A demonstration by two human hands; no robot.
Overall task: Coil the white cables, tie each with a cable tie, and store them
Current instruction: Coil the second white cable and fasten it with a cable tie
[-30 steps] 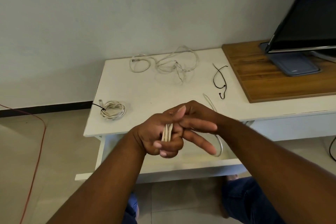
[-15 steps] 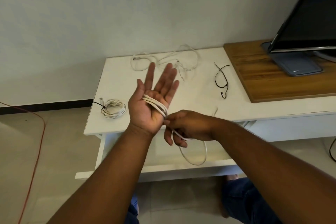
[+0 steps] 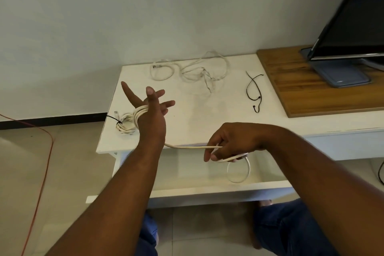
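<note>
Left hand (image 3: pixel 151 119) is standing upright over the bench (image 3: pixel 197 116) front edge, fingers (image 3: pixel 129 94) spread wide and straight. The white cable (image 3: pixel 141 111) is lying wound in several turns round its palm. Right hand (image 3: pixel 230 143) is pinching the cable's free run. Slack is hanging in a loop over the open drawer (image 3: pixel 207 190). Tied coil (image 3: pixel 124 125) is sitting on the bench just behind the left hand.

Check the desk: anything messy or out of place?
The loose white cable at the back of the desk sprawls tangled, uncoiled and untied, unlike the tied coil at the left edge. Nothing looks damaged.
</note>
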